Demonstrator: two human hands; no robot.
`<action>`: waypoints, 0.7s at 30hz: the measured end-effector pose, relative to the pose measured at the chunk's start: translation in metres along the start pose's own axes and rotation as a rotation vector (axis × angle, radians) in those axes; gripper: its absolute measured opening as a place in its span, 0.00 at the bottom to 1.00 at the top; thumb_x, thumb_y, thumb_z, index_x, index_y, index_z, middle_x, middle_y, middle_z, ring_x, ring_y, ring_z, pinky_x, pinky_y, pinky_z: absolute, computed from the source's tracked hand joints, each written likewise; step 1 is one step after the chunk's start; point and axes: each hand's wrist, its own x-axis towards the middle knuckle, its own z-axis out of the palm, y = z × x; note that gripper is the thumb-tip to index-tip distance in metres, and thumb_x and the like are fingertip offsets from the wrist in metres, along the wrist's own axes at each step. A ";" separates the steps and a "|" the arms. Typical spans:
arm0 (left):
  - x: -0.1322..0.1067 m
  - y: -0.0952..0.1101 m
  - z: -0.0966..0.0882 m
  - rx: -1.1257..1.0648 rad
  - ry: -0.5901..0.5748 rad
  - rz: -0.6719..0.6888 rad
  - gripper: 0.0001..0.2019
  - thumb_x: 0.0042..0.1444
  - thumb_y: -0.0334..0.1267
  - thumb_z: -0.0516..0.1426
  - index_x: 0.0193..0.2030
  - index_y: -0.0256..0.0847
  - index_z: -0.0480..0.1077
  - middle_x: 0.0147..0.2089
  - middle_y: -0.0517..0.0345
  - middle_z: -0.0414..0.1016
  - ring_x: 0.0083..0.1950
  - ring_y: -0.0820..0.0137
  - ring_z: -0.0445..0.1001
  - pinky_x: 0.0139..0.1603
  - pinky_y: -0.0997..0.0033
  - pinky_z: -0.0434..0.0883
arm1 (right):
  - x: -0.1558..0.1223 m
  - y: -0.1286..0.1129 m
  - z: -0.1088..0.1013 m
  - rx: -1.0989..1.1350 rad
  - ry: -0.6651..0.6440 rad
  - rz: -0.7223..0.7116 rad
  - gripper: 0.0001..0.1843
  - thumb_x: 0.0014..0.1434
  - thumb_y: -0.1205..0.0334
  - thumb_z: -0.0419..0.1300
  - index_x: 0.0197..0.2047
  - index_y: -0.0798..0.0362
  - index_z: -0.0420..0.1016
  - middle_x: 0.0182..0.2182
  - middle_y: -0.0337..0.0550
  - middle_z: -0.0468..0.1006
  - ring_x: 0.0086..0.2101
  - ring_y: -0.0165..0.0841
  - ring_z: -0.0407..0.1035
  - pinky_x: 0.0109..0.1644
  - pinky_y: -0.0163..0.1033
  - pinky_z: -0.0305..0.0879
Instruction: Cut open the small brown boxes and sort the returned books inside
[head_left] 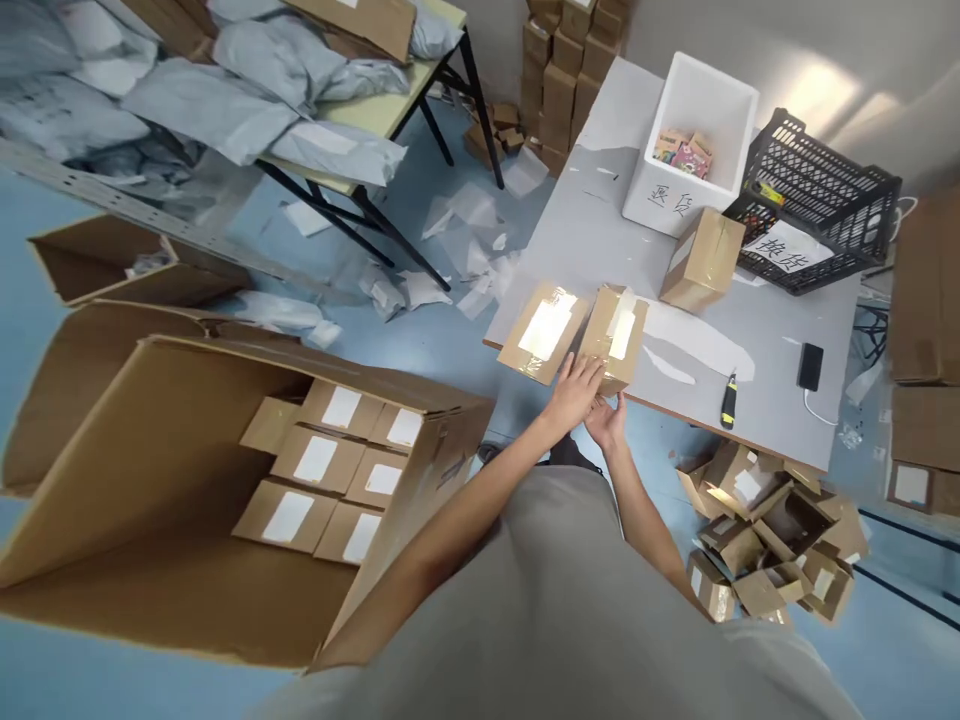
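Note:
At the table's front edge, a taped cardboard box with a white label is held between my two hands. My left hand lies over its near left corner, fingers pressed together on the cardboard. Underneath the near end, my right hand supports it, thumb up along the side; some of its fingers are hidden. Just left of it, a second labelled box rests at the table corner. Farther back stands a third taped box. A yellow and black utility knife lies to the right.
The grey table carries a white foam bin, a black crate and a phone. On my left, a large carton contains several labelled boxes. Opened boxes are heaped on the floor at right.

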 end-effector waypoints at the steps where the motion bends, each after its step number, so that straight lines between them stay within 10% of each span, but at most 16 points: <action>1: -0.001 -0.004 0.003 -0.016 0.003 -0.013 0.36 0.66 0.22 0.53 0.81 0.37 0.70 0.84 0.37 0.65 0.89 0.46 0.58 0.90 0.29 0.51 | 0.008 -0.002 0.000 -0.005 0.003 0.002 0.23 0.79 0.38 0.49 0.47 0.45 0.76 0.38 0.43 0.85 0.40 0.35 0.84 0.49 0.40 0.87; 10: -0.071 -0.051 -0.005 -0.216 0.310 -0.262 0.25 0.73 0.31 0.53 0.72 0.41 0.78 0.80 0.41 0.73 0.85 0.49 0.65 0.88 0.33 0.57 | 0.024 0.006 0.003 -0.333 0.087 0.197 0.14 0.79 0.58 0.51 0.50 0.46 0.79 0.45 0.47 0.90 0.42 0.36 0.88 0.43 0.41 0.87; 16: -0.217 -0.126 -0.019 -0.341 0.713 -0.683 0.21 0.73 0.38 0.56 0.68 0.44 0.80 0.77 0.43 0.76 0.82 0.49 0.67 0.87 0.37 0.59 | 0.001 0.069 0.027 -0.672 0.015 0.335 0.13 0.76 0.64 0.55 0.47 0.48 0.82 0.44 0.46 0.92 0.40 0.33 0.88 0.42 0.34 0.84; 21: -0.363 -0.173 -0.001 -0.380 0.780 -1.104 0.23 0.69 0.36 0.57 0.68 0.38 0.79 0.73 0.38 0.79 0.77 0.46 0.73 0.85 0.39 0.63 | -0.020 0.169 0.079 -1.078 -0.296 0.320 0.09 0.72 0.56 0.65 0.48 0.48 0.85 0.46 0.46 0.92 0.44 0.34 0.87 0.49 0.36 0.82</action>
